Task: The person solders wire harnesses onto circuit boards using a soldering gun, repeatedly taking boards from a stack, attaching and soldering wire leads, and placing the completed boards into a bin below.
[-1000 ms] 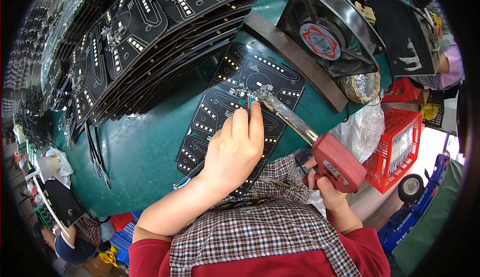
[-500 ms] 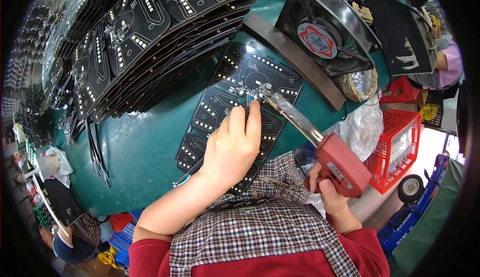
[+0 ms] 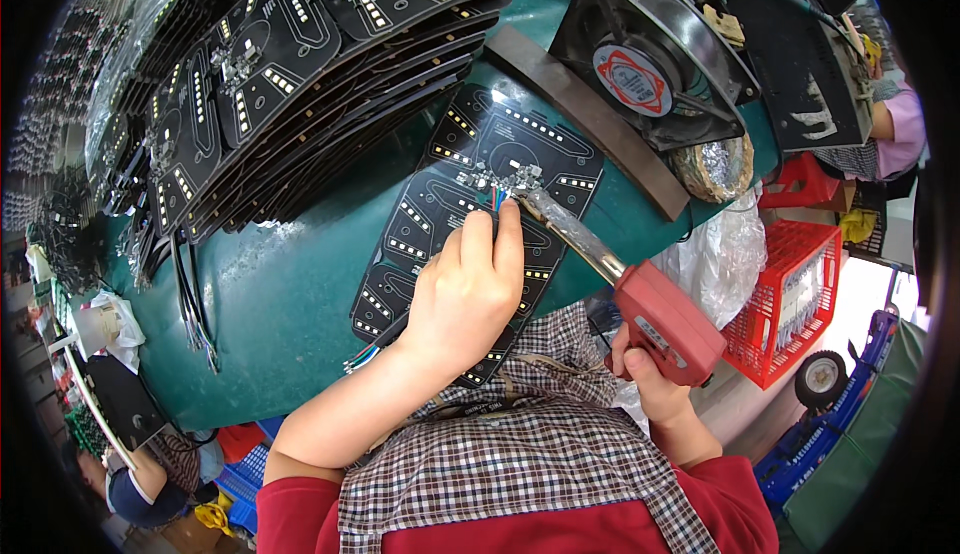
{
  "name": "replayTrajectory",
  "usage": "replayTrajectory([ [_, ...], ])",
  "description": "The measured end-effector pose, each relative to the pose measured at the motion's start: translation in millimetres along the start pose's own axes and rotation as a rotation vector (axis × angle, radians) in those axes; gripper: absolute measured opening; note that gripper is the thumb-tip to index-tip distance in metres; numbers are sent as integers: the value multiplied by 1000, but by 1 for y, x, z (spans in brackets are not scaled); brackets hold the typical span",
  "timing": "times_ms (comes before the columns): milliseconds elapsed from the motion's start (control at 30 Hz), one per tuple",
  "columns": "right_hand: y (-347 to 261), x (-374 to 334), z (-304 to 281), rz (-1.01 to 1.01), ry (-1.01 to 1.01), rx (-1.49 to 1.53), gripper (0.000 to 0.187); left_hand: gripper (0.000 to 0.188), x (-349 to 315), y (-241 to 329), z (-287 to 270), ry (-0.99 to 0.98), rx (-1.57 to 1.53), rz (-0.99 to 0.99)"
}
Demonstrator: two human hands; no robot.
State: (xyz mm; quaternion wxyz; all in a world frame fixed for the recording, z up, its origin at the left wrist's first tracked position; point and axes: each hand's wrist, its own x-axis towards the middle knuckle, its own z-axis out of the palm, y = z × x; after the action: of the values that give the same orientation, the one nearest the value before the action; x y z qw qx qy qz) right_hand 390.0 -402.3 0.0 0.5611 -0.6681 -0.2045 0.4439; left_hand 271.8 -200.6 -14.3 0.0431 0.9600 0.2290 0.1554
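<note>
On the green table lies a black circuit board (image 3: pixel 400 224) with rows of small LEDs and a cluster of components (image 3: pixel 515 176) near its middle. My left hand (image 3: pixel 465 289) rests over the board, fingers closed on thin coloured wires (image 3: pixel 499 196) whose ends meet the component cluster. The other end of a cable, with loose coloured ends (image 3: pixel 362 358), sticks out left of my wrist. Gripped in my right hand (image 3: pixel 648 379) is a red soldering gun (image 3: pixel 665 319). Its tip touches or nearly touches the board beside the wires and my left fingertips.
A tall stack of similar boards (image 3: pixel 330 84) stands at the far left, cables (image 3: pixel 195 304) hanging from it. A dark bar (image 3: pixel 590 119) and a metal fan (image 3: pixel 650 64) lie beyond the board. Right of the table are a red crate (image 3: pixel 790 299) and clear plastic (image 3: pixel 720 259).
The soldering gun in my right hand has shifted left and slightly down, its tip coming closer to the wires at my left fingertips. My left hand stays almost still.
</note>
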Motion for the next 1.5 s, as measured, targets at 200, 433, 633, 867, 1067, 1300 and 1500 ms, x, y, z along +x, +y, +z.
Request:
replayTrajectory([
  [200,-4,6,-1,-242,0,-485,59,37,1,2,-1,-16,11,-10],
  [433,-13,7,2,-157,2,-283,63,38,0,1,-2,-26,9,-1],
  [633,-15,1,5,-237,49,32,61,41,-1,1,-3,-41,-6,10],
  [867,-5,-25,-3,-281,86,-9,55,54,-2,14,-10,-232,-62,-134],
  [1067,0,-45,-3,-422,184,70,48,90,-48,52,-22,-265,145,-118],
  [1300,18,-65,2,-595,292,48,37,51,-106,31,-70,-74,144,-96],
  [1500,19,-65,-9,-583,441,13,35,39,-261,-66,-222,-59,-580,-490],
])
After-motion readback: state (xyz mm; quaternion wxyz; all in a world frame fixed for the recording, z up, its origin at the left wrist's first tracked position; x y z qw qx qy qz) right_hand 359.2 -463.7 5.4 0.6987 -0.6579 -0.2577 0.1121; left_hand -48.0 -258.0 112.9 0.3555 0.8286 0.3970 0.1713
